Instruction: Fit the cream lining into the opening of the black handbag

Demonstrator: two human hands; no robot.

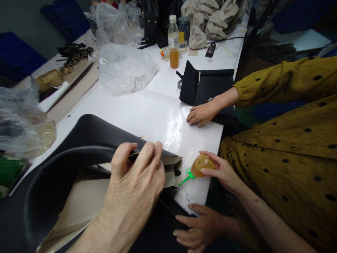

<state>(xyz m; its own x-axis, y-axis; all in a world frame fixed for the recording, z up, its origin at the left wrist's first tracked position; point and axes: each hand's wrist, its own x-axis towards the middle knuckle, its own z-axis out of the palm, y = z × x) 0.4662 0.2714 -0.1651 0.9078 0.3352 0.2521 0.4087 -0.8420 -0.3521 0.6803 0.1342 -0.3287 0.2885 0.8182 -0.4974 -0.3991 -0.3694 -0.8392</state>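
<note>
Just right of your left hand (139,175) and its fingers lies the raw, cream-lined end (171,172) of a large, black, leather-look bag (100,130), its long edge slanting down toward your right hand (222,172). Your left is nearer, fingers curled over that edge and gripping it, tips partly hidden. Your right fingers pinch an amber, soft-sided bottle (202,164), its slim green nozzle (186,180) at the end's corner; contact is unclear.

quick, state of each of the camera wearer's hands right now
Left hand: closed, holding the edge of the black bag.
Right hand: closed, holding the amber bottle with the green nozzle.
</note>
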